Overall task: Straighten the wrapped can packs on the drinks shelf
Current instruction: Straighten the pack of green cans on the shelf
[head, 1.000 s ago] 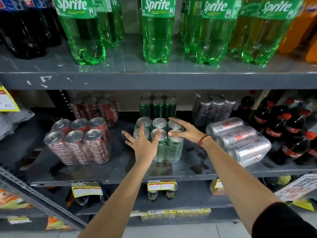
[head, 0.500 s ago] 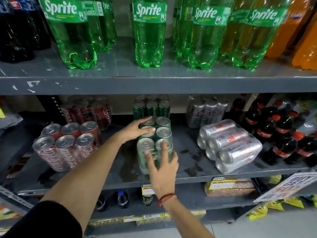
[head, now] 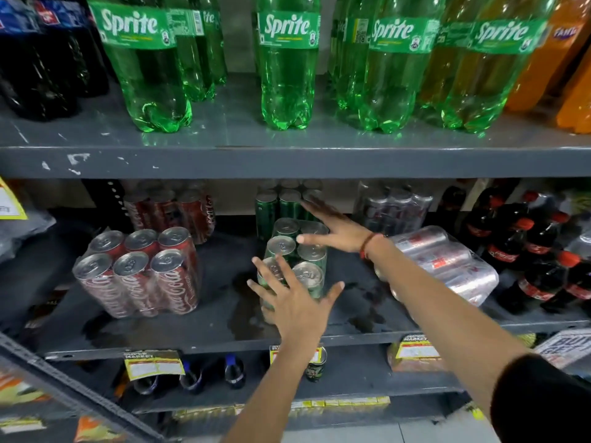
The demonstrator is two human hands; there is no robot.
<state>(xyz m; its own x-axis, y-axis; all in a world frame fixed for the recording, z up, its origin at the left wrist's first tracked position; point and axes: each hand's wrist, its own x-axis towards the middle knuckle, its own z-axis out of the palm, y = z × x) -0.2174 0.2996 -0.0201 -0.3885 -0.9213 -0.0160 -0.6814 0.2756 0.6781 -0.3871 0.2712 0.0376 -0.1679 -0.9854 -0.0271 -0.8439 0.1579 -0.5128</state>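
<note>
Head view, near to far. Nearest: two bare arms reaching in, black sleeve (head: 543, 401) on the right one. Down low, yellow price tags (head: 153, 366) stuck on the shelf edge (head: 198, 342).

Next, left hand (head: 295, 302) with fingers spread wide apart, palm flat against the front of the green pack (head: 295, 257), gripping nothing. Green pack standing upright in the middle of the grey shelf, six silver tops showing (two across, three deep), short side to the front.

Left of it, well apart: red pack (head: 140, 270), upright, leaning a bit. Right of it: silver pack (head: 444, 263) lying on its side, partly behind the right arm.

Further back, right hand (head: 335, 231) with fingers also spread apart, resting on the far right corner of the green pack, red band (head: 367, 246) on the wrist.

Behind that, three more packs near the back wall: red, green and silver. Dark bottles (head: 527, 247) with red caps at far right.

Up top, Sprite bottles (head: 287, 68) in a row, orange bottles (head: 563, 59) beside them.
</note>
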